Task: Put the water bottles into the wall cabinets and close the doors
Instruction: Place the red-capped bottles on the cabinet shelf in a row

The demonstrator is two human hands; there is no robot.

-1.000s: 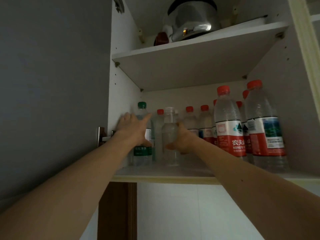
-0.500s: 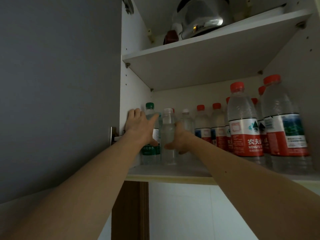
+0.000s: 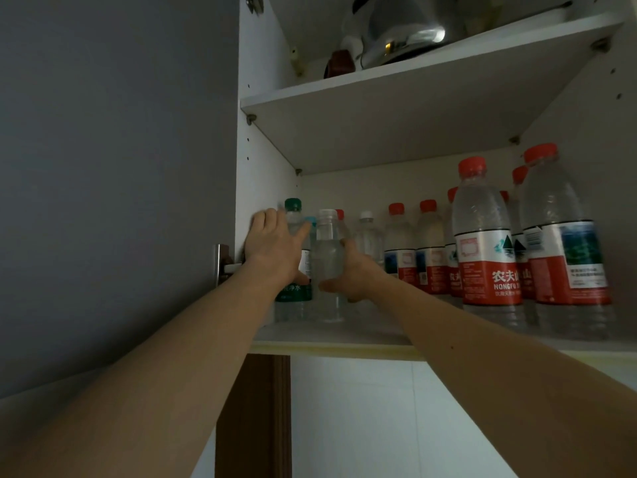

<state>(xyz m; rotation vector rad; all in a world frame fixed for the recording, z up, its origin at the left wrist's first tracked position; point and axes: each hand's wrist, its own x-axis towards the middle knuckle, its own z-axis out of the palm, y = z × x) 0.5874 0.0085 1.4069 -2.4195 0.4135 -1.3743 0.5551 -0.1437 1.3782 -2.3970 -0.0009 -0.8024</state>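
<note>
Inside the open wall cabinet, my left hand [image 3: 272, 246] wraps around a green-capped bottle with a green label [image 3: 293, 294] that stands by the left wall on the lower shelf [image 3: 344, 336]. Right beside it, my right hand [image 3: 355, 270] grips a clear unlabelled bottle with a white cap [image 3: 327, 250], thumb in front and fingers behind. That bottle stands upright on the shelf, almost touching the green one. A row of red-capped bottles [image 3: 427, 250] fills the back, and two large red-labelled bottles [image 3: 486, 257] stand at the front right.
The grey cabinet door [image 3: 103, 167] hangs open on the left, with its hinge [image 3: 222, 263] beside my left wrist. On the upper shelf [image 3: 413, 81] sit a steel kettle [image 3: 403, 25] and a dark red object [image 3: 339, 63]. White tiles lie below the cabinet.
The clear bottle in my right hand has slid left, closer to the green-capped one. My left hand has stayed on the green-capped bottle. The view has turned slightly.
</note>
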